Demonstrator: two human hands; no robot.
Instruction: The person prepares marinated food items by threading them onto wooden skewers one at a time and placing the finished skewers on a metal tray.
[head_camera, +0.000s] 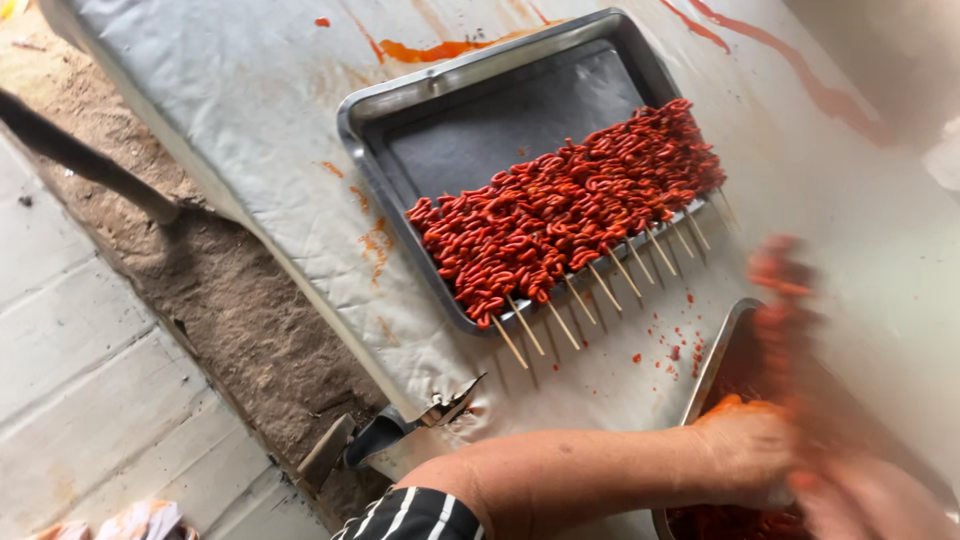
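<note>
A steel tray (360, 110) lies on the white-covered table and holds a row of wooden skewers loaded with red marinated meat (570, 205), their sticks poking over the near rim. At the lower right is a second metal pan (712, 365) with more red meat. My left hand (745, 455), stained orange, reaches over that pan from a striped sleeve. It seems closed on a motion-blurred skewer of red meat (785, 290) that points up from it. My right hand (865, 500) is a blur at the bottom right, beside the left hand, and its grip is unclear.
The white sheet (230, 90) on the table carries orange-red sauce streaks (440, 48) and crumbs. The table edge runs diagonally at the left, with a torn corner (440, 410). Below it are a dirt strip (230, 300), pale paving and a dark pole (80, 155).
</note>
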